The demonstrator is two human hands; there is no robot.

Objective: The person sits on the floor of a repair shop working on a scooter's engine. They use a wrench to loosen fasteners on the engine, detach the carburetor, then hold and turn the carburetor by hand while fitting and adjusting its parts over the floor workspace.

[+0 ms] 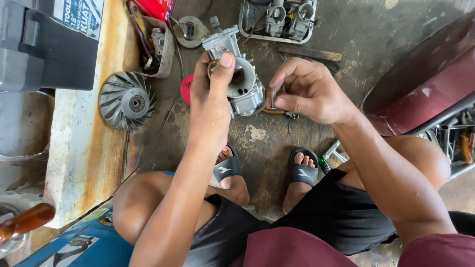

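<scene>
Left hand (210, 94) wrapped tight around a grey metal carburettor (237, 74), thumb pressed on the rim of its round bore, body held up in the air over the concrete floor (267, 143), above two sandalled feet. Right hand (309, 91) pinched shut on a small metal pin (272, 99), thumb and forefinger together, tip touching the carburettor's lower right side. Best done, by judgement, with the left grip steady, the pin square to its seat, light pressure only. Around: a finned grey fan wheel (127, 100) to the left on a rusty bench (89, 148), a tray of carburettor parts (279, 20) at the top, a dark red scooter body (425, 79) to the right
</scene>
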